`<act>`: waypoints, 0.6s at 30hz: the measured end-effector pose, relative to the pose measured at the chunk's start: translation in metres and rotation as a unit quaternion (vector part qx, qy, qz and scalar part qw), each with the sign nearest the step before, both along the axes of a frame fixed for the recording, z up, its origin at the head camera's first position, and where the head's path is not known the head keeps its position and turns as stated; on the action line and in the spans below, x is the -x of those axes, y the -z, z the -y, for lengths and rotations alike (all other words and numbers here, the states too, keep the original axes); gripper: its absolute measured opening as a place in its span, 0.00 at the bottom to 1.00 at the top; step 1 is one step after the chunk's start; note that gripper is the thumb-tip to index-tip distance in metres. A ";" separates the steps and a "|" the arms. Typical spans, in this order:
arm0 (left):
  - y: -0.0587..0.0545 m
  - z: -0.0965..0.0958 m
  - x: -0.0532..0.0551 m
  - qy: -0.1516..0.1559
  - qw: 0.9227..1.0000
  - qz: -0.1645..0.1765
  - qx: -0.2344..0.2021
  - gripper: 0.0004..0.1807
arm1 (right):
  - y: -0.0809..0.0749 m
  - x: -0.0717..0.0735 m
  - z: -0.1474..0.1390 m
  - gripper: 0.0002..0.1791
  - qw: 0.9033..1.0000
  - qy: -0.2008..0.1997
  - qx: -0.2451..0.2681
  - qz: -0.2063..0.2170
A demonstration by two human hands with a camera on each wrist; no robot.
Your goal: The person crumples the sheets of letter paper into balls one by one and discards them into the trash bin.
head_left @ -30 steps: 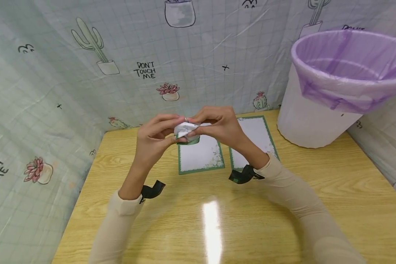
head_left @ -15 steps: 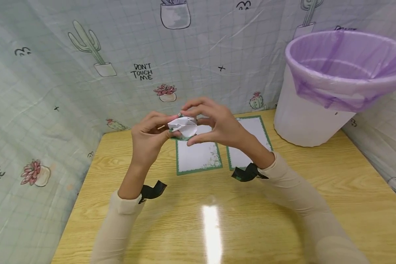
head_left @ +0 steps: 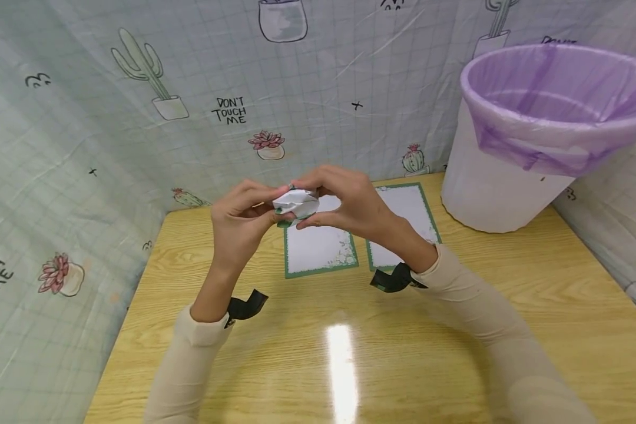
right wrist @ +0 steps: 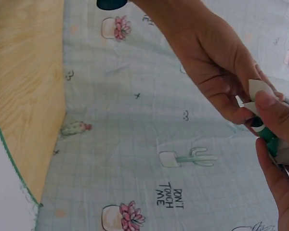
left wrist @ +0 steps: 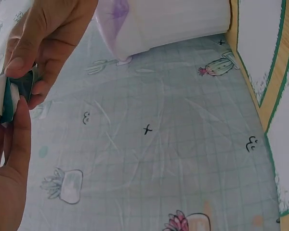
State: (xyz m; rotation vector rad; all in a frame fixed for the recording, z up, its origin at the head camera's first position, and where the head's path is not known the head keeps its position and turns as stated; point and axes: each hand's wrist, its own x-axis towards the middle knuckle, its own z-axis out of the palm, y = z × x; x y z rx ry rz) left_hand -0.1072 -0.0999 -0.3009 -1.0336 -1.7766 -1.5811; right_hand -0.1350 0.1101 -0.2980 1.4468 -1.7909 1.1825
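A crumpled sheet of white paper (head_left: 301, 204) with green edging is held up above the table between both hands. My left hand (head_left: 239, 219) pinches its left side, thumb below and fingers above. On the other side my right hand (head_left: 357, 206) curls round it, fingertips at the top and thumb at the lower edge. The right wrist view shows the crumpled paper (right wrist: 269, 137) squeezed among the fingers of both hands, its green border folded inward. Part of it is cut off by the frame in the left wrist view.
Two flat white sheets with green floral borders, a left sheet (head_left: 320, 253) and a right sheet (head_left: 405, 206), lie on the wooden table (head_left: 275, 353) behind the hands. A white bin (head_left: 487, 188) with a purple liner (head_left: 530, 135) stands at the back right. A cactus-print cloth (head_left: 323, 76) hangs behind.
The right hand loosened and spread its fingers half a second ago, and now presses round the paper again. The paper has turned, showing a rounder white bundle.
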 end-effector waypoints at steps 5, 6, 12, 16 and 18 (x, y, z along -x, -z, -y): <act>0.002 -0.006 -0.003 -0.040 0.999 -0.018 0.008 0.19 | 0.005 0.000 0.000 0.24 0.998 0.032 0.022 -0.042; 0.003 -0.007 -0.004 -0.046 0.999 -0.021 0.007 0.19 | 0.005 0.001 -0.001 0.24 0.998 0.033 0.027 -0.046; 0.005 -0.015 -0.005 -0.027 1.000 0.001 -0.009 0.19 | 0.005 0.003 -0.005 0.20 0.998 0.028 0.037 -0.039; 0.003 -0.016 -0.006 0.049 0.998 0.049 0.003 0.24 | 0.004 0.006 -0.011 0.20 0.998 -0.014 0.042 0.052; 0.002 -0.014 -0.007 0.091 0.994 0.065 0.012 0.27 | 0.005 0.007 -0.014 0.21 0.993 -0.041 0.039 0.102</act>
